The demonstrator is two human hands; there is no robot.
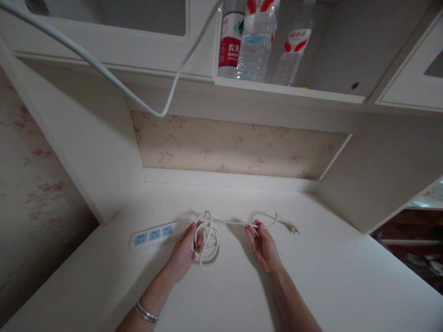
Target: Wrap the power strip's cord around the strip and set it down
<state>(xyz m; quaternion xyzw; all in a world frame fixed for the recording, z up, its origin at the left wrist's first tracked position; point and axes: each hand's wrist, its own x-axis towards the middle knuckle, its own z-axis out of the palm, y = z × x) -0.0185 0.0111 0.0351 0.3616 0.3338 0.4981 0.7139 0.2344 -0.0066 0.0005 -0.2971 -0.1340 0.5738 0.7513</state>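
My left hand (188,251) is closed around one side of a loosely coiled white power cord (210,244), whose loops hang to the right of the fingers. From the coil the cord runs across to my right hand (262,246), which pinches it between thumb and fingers. Beyond the right hand the free end curves away to a plug (290,226) with bare metal prongs. Left of the coil, a white power strip (154,235) with three blue socket panels lies on the desk; where the cord joins it is hidden behind my left hand.
The white desk (221,299) has side panels and a back ledge. A shelf above holds a red-labelled bottle (230,48) and clear plastic bottles (292,50). A thick pale cable or rod (114,80) bends down in front of the cabinet at upper left.
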